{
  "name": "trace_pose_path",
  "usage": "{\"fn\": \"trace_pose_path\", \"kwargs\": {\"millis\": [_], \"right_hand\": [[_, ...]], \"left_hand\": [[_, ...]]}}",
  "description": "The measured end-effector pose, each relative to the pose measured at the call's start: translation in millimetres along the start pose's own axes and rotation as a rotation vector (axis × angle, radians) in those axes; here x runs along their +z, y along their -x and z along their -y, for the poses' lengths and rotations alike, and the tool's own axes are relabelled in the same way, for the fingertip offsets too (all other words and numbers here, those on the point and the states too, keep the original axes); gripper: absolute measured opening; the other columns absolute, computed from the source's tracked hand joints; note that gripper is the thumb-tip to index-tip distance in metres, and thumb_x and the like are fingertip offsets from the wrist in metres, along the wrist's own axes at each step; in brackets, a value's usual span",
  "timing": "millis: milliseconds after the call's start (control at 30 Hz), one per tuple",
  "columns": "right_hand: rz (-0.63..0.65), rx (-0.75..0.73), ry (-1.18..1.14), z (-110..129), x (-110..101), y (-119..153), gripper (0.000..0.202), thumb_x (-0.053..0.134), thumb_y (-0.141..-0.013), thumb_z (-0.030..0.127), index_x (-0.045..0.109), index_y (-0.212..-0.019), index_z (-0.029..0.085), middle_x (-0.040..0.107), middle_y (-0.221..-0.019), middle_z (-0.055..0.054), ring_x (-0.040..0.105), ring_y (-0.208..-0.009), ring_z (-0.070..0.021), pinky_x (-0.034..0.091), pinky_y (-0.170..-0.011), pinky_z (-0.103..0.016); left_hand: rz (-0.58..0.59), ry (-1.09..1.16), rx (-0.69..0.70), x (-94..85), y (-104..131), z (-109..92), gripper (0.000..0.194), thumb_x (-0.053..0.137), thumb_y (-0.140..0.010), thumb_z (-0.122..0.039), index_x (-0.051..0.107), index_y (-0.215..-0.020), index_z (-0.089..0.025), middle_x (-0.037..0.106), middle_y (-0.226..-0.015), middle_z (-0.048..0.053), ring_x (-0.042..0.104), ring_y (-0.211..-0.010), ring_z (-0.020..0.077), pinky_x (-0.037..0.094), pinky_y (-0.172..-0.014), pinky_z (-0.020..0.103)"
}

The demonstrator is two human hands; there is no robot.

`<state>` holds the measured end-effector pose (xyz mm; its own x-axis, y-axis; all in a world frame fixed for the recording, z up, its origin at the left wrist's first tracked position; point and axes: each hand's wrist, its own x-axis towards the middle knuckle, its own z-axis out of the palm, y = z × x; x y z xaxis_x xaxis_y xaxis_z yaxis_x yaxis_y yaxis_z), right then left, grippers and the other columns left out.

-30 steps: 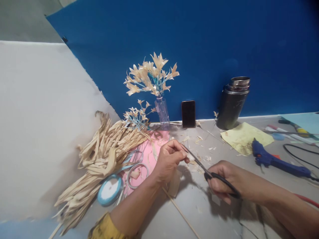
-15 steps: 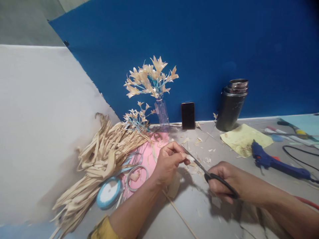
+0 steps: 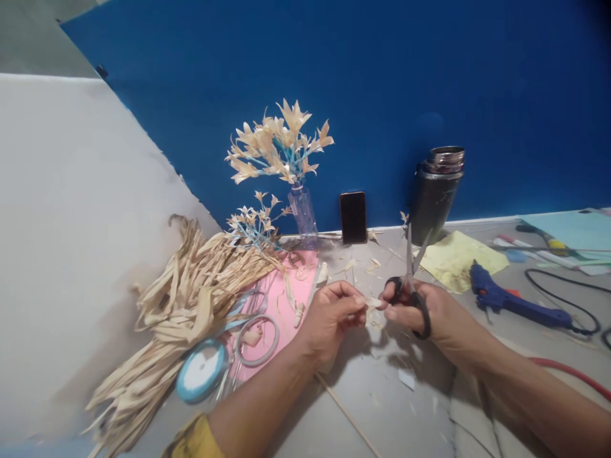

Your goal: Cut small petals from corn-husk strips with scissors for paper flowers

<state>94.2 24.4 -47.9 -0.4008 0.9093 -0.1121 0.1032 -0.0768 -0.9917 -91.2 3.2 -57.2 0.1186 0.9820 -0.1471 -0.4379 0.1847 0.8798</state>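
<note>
Between the fingertips of my left hand (image 3: 334, 315) is a small pale piece of dried husk (image 3: 373, 303). Closed around black-handled scissors (image 3: 420, 315), my right hand (image 3: 436, 308) has its fingertips close to the husk's other end; whether they touch it I cannot tell. The scissor blades point up and away from me, slightly apart. To the left lies a big bundle of dried husk strips (image 3: 191, 305). Behind it, husk flowers (image 3: 274, 137) on blue stems stand in a clear bottle (image 3: 303, 216), beside a smaller bunch of flowers (image 3: 258, 222).
A blue ribbon spool (image 3: 202, 371) and a grey ring (image 3: 258, 361) lie near pink paper (image 3: 305, 280). Along the back stand a phone (image 3: 353, 217) and a dark flask (image 3: 434, 197). A blue glue gun (image 3: 520, 302) rests by yellow paper (image 3: 458, 254). Husk scraps litter the table.
The scissors have swung from lying across the husk piece to pointing upward, their blades clear of it. My right hand's fingertips have moved in close to my left. The view has shifted slightly.
</note>
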Motion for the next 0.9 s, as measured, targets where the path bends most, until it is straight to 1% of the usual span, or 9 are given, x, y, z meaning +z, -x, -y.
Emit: {"fn": "trace_pose_path", "kwargs": {"millis": [133, 233, 333, 400, 533, 633, 700, 800, 900], "right_hand": [[-0.018, -0.011, 0.032, -2, 1, 1, 0.032, 0.075, -0.070, 0.039, 0.058, -0.088, 0.019, 0.053, -0.064, 0.005, 0.045, -0.054, -0.0105, 0.038, -0.051, -0.022], [-0.126, -0.031, 0.042, 0, 5, 2, 0.030, 0.075, -0.068, 0.039, 0.058, -0.084, 0.019, 0.051, -0.063, 0.005, 0.044, -0.055, -0.0112, 0.037, -0.051, -0.023], [-0.220, -0.036, 0.013, 1, 11, 3, 0.031, 0.075, -0.067, 0.040, 0.058, -0.083, 0.019, 0.052, -0.063, 0.005, 0.045, -0.057, -0.0121, 0.038, -0.053, -0.023], [-0.219, -0.031, -0.007, -1, 15, 3, 0.031, 0.075, -0.065, 0.039, 0.058, -0.083, 0.019, 0.053, -0.064, 0.004, 0.046, -0.058, -0.0127, 0.039, -0.055, -0.024], [-0.077, 0.007, 0.025, -5, 16, 2, 0.030, 0.074, -0.067, 0.039, 0.057, -0.081, 0.019, 0.050, -0.063, 0.005, 0.043, -0.057, -0.0119, 0.036, -0.053, -0.024], [0.127, 0.011, 0.141, -7, 12, 1, 0.028, 0.069, -0.074, 0.042, 0.056, -0.073, 0.018, 0.049, -0.063, 0.004, 0.041, -0.057, -0.0118, 0.034, -0.052, -0.023], [0.243, 0.029, 0.237, -7, 8, 0, 0.029, 0.065, -0.078, 0.043, 0.055, -0.069, 0.018, 0.048, -0.061, 0.003, 0.041, -0.056, -0.0115, 0.031, -0.050, -0.023], [0.323, 0.063, 0.352, -8, 3, 0, 0.030, 0.062, -0.082, 0.041, 0.054, -0.067, 0.017, 0.052, -0.059, 0.003, 0.042, -0.054, -0.0110, 0.029, -0.049, -0.023], [0.379, 0.069, 0.370, -9, -1, -1, 0.030, 0.060, -0.083, 0.041, 0.055, -0.066, 0.016, 0.059, -0.062, 0.000, 0.045, -0.055, -0.0114, 0.030, -0.050, -0.023]], "left_hand": [[0.053, -0.028, -0.038, 0.9, 2, 5, 0.021, 0.078, -0.068, -0.022, 0.060, -0.068, -0.012, 0.060, -0.062, 0.001, 0.054, -0.053, 0.0086, 0.042, -0.055, 0.022], [0.079, 0.064, -0.073, 4.5, 3, 8, 0.025, 0.080, -0.069, -0.029, 0.064, -0.079, -0.013, 0.067, -0.073, 0.005, 0.058, -0.056, 0.0105, 0.044, -0.055, 0.023], [0.055, 0.092, -0.075, 9.5, 5, 13, 0.029, 0.083, -0.064, -0.026, 0.064, -0.082, -0.013, 0.067, -0.075, 0.004, 0.057, -0.057, 0.0100, 0.042, -0.054, 0.023], [0.017, 0.088, -0.073, 11.8, 6, 16, 0.025, 0.082, -0.065, -0.025, 0.063, -0.076, -0.013, 0.063, -0.068, 0.001, 0.055, -0.056, 0.0088, 0.040, -0.054, 0.022], [-0.051, 0.089, -0.036, 11.7, 4, 15, 0.015, 0.074, -0.065, -0.019, 0.059, -0.065, -0.014, 0.059, -0.063, 0.000, 0.051, -0.056, 0.0076, 0.038, -0.056, 0.021], [-0.058, 0.054, 0.018, 9.1, 2, 9, 0.010, 0.066, -0.063, -0.016, 0.056, -0.062, -0.015, 0.065, -0.068, 0.003, 0.057, -0.060, 0.0111, 0.041, -0.061, 0.024], [-0.049, 0.006, 0.038, 7.2, 1, 4, 0.010, 0.064, -0.063, -0.015, 0.054, -0.063, -0.016, 0.065, -0.066, 0.003, 0.058, -0.059, 0.0134, 0.042, -0.062, 0.026], [-0.073, -0.082, 0.070, 3.6, 1, -2, 0.010, 0.061, -0.062, -0.012, 0.055, -0.067, -0.017, 0.060, -0.058, 0.000, 0.054, -0.055, 0.0124, 0.041, -0.061, 0.026], [-0.088, -0.174, 0.106, -0.5, -1, -6, 0.008, 0.058, -0.062, -0.012, 0.057, -0.069, -0.016, 0.057, -0.056, -0.001, 0.051, -0.055, 0.0109, 0.037, -0.059, 0.024]]}}
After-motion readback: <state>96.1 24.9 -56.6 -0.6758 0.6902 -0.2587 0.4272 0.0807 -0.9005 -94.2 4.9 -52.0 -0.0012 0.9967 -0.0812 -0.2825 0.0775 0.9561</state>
